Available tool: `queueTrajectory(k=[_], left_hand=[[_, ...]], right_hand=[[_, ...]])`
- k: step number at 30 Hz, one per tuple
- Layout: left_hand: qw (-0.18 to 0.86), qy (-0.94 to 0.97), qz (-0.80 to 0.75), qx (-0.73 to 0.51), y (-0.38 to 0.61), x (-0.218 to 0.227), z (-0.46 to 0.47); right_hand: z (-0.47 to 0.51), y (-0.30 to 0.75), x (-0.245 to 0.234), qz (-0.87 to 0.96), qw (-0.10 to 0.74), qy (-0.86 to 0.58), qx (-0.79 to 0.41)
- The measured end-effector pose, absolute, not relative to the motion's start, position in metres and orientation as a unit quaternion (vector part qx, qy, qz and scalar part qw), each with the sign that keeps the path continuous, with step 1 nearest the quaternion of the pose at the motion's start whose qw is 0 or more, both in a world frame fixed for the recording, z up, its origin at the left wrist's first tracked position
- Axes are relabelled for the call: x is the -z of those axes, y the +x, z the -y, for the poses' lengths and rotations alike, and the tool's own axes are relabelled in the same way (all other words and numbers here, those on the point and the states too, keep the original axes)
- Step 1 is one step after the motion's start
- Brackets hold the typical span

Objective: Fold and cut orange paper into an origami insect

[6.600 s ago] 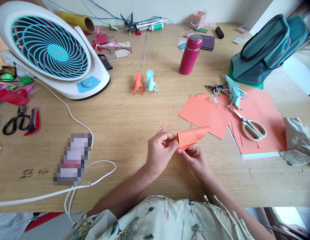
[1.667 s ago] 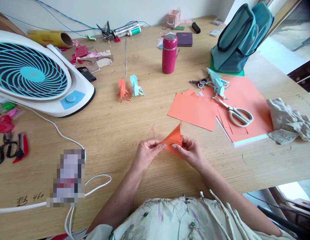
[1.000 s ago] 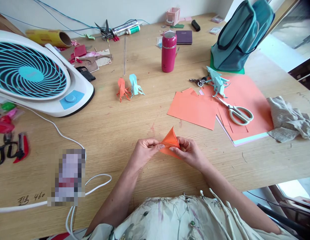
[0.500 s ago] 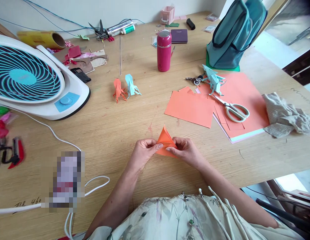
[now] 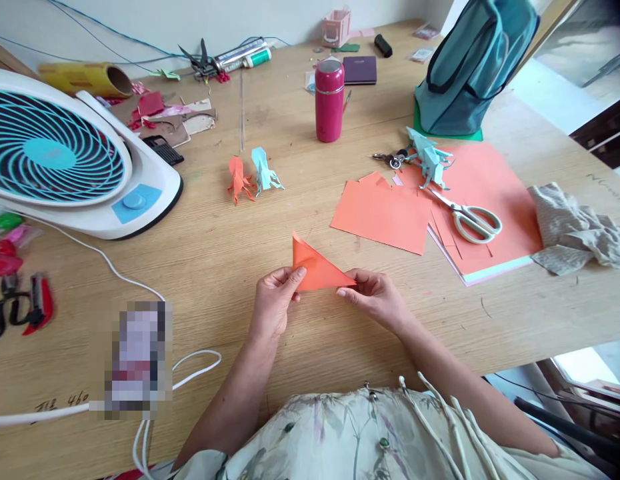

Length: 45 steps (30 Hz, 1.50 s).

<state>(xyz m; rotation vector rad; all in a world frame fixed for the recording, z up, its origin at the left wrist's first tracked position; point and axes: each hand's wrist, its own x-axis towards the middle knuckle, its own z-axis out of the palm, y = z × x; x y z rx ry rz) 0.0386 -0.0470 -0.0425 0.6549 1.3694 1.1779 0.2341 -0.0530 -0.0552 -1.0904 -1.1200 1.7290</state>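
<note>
An orange paper triangle (image 5: 315, 269), folded, is held just above the wooden table (image 5: 230, 240) in front of me. My left hand (image 5: 275, 303) pinches its left corner with thumb and fingers closed. My right hand (image 5: 373, 297) pinches its right tip. The triangle's top point stands up toward the left. More orange paper sheets (image 5: 385, 213) lie to the right of my hands, with white-handled scissors (image 5: 467, 217) on the stack.
A white and teal fan (image 5: 65, 153) stands at the left, its cord (image 5: 110, 267) trailing toward me. Small orange (image 5: 236, 179) and blue (image 5: 264, 172) paper figures, a pink bottle (image 5: 329, 100), a teal bag (image 5: 475, 63), a larger blue paper figure (image 5: 427, 157), keys, a crumpled cloth (image 5: 573, 230).
The folded orange paper has been spread out flat between my hands into a wider triangle, and my hands have moved apart to its two corners.
</note>
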Motion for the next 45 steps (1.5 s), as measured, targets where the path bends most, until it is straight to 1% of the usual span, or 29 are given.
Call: queueTrajectory(k=[3,8,13,20,32,45], left_hand=[[0.567,0.269,-0.584,-0.515,0.0401,0.0422,0.0474],[0.569,0.263,-0.582,-0.518,0.0417,0.0437,0.0476],[0.575,0.272,-0.577,-0.512,0.0406,0.0449,0.0475],[0.599,0.317,-0.572,-0.462,0.0372,0.0440,0.0479],[0.590,0.346,-0.560,-0.467,0.0368,0.0488,0.0491],[0.639,0.336,-0.552,-0.418,0.0322,0.0453,0.0465]], right_hand=[[0.0524,0.2322,0.0565,0.445,0.415,-0.461,-0.646],[0.0507,0.2324,0.0574,0.438,0.425,-0.500,-0.615],[0.0512,0.2322,0.0583,0.431,0.427,-0.506,-0.613],[0.0500,0.2332,0.0607,0.416,0.440,-0.509,-0.612],[0.0503,0.2337,0.0622,0.391,0.461,-0.506,-0.615],[0.0501,0.2362,0.0629,0.372,0.483,-0.506,-0.610]])
